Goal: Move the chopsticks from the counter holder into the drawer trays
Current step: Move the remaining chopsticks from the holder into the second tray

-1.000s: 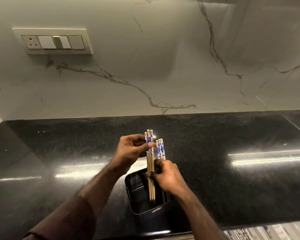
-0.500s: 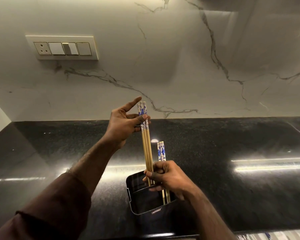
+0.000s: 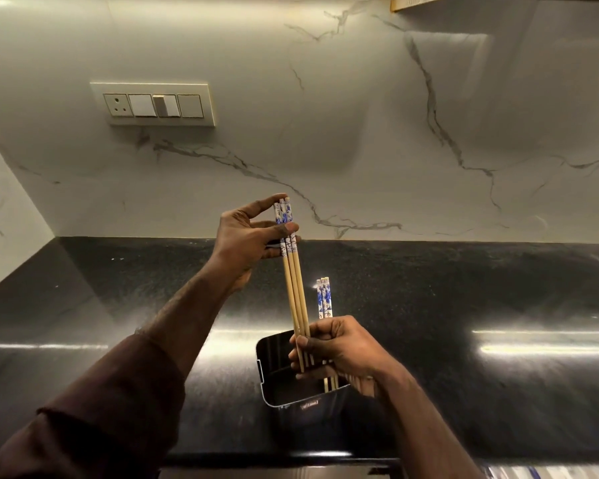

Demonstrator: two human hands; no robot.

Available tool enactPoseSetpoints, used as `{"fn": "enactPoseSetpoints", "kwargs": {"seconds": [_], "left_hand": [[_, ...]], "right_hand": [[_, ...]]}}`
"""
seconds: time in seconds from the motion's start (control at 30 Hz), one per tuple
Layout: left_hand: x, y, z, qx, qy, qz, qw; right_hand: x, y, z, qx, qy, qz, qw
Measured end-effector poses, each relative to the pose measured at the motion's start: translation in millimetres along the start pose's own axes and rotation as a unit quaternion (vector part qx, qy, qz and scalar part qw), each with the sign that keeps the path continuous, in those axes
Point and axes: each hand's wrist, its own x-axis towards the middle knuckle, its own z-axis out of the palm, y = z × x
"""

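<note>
A shiny dark holder [image 3: 274, 382] stands on the black counter near the front edge. My left hand [image 3: 246, 242] pinches the blue-and-white patterned tops of a bundle of wooden chopsticks [image 3: 296, 295], lifted almost clear of the holder. My right hand [image 3: 339, 350] closes around the lower tips of that bundle over the holder's mouth. A second group of chopsticks [image 3: 324, 299] stands behind my right hand, their lower ends inside the holder. The drawer trays are barely visible at the bottom right edge.
The black granite counter [image 3: 464, 305] stretches left and right with bright light streaks. A marble backsplash rises behind it, carrying a switch and socket plate [image 3: 153, 104] at upper left. A pale strip of the drawer [image 3: 547, 473] shows at the bottom right.
My left hand has drawn the bundle of chopsticks upward out of the holder. My right hand stayed over the holder, now gripping the bundle's lower ends.
</note>
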Motion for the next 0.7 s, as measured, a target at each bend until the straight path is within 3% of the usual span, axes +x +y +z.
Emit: {"fn": "enactPoseSetpoints", "kwargs": {"seconds": [0.37, 0.7], "left_hand": [[-40.4, 34.8, -13.6, -0.005, -0.039, 0.014, 0.999], [-112.6, 43.9, -23.4, -0.013, -0.073, 0.014, 0.997]], "right_hand": [[-50.6, -8.0, 49.7, -0.002, 0.045, 0.005, 0.999], [-108.4, 29.1, 106.7, 0.018, 0.077, 0.011, 0.997]]}}
